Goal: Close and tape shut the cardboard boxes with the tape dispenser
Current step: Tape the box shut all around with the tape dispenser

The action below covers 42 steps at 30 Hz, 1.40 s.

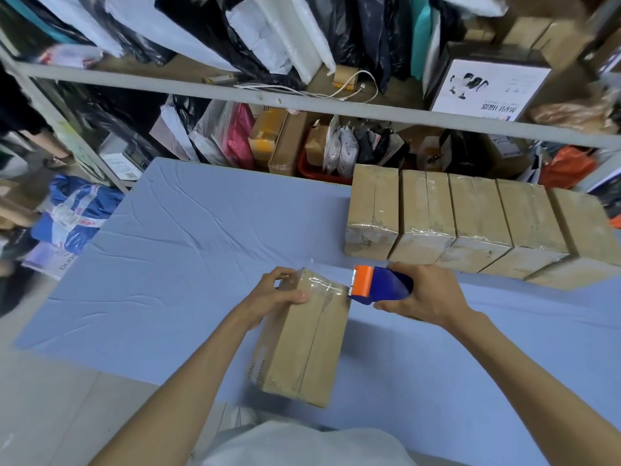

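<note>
Both forearms reach forward. The left hand [282, 294] grips the far end of a box [302, 344], thumb on top. The right hand [426, 294] grips the dispenser [379, 284], whose orange head touches the box's 1 o'clock corner. The box is closed, its contents hidden, at the worktop's [184, 247] 6 o'clock edge. Five taped boxes [477, 216] stand in a row at 2 o'clock.

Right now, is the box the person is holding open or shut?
Shut. The box has its flaps flat, with clear tape over the far end, where the tape dispenser in the right hand meets it.
</note>
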Available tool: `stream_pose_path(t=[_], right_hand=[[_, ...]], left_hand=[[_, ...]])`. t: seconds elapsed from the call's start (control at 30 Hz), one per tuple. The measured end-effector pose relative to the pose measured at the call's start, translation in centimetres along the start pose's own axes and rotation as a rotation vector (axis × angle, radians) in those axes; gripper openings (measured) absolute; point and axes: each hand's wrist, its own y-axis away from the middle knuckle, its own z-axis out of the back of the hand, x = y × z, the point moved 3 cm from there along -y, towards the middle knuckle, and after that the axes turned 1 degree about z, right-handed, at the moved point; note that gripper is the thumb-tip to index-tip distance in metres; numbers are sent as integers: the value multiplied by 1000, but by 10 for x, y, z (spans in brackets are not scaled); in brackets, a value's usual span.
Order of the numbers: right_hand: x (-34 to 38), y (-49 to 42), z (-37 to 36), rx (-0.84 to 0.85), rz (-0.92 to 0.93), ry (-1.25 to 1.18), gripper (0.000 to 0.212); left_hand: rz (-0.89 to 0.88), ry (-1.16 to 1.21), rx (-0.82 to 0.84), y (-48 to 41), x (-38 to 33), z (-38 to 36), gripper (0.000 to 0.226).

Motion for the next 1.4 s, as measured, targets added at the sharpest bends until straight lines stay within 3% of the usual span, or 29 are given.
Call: stream_pose_path(t=[0.2, 0.27, 0.4, 0.53, 0.6, 0.7, 0.87, 1.4], right_hand=[[12, -4, -13, 36, -5, 15, 74], [18, -6, -15, 27, 1, 14, 76], [35, -12, -18, 17, 21, 10, 75], [45, -16, -14, -21, 12, 44, 70], [45, -15, -15, -25, 1, 21, 64], [45, -13, -18, -34, -10, -32, 61], [48, -12, -17, -34, -25, -108, 61], [32, 12, -21, -5, -82, -231, 57]], left_hand=[[-3, 70, 87, -4, 8, 6, 68], [-44, 23, -22, -4, 5, 16, 72], [-411, -524, -467, 11, -11, 12, 65], [-263, -984, -469, 14, 4, -41, 101], [-291, -1101, -586, 13, 5, -49, 99], [-418, -1072, -737, 15, 8, -45, 77], [-427, -1083, -726, 16, 10, -44, 48], [-344, -1095, -597, 23, 5, -48, 47]])
